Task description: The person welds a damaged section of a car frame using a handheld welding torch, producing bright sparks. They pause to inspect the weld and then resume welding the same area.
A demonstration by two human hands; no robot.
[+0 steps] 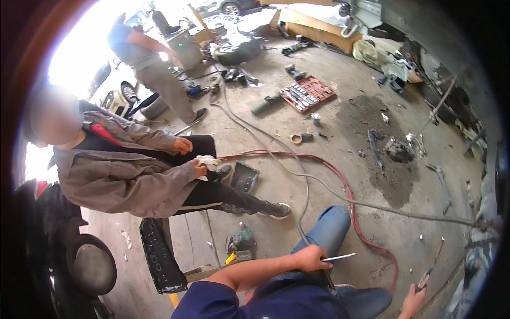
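Note:
My left hand (pixel 312 258) is closed around a thin pale rod (pixel 339 257), whose end points right above my jeans. A grey cable (pixel 307 203) runs down to this hand; whether the fingers also grip it cannot be told. At the lower right edge, my right hand (pixel 414 300) is closed on a slim tool (pixel 428 271) with a dark handle and a reddish tip, pointing upward. Its exact kind is unclear. A red hose (pixel 356 223) curves over the concrete floor past my knees. A green and black cordless power tool (pixel 244 239) lies left of my knee.
A co-worker in a grey-brown jacket (pixel 131 175), holding white cloth (pixel 208 162), is close at left. Another person (pixel 159 79) stands farther back. An open socket set (pixel 306 94), black ribbed parts (pixel 159 255) and a dirt-covered lump (pixel 398 150) are around. Car parts line the right wall.

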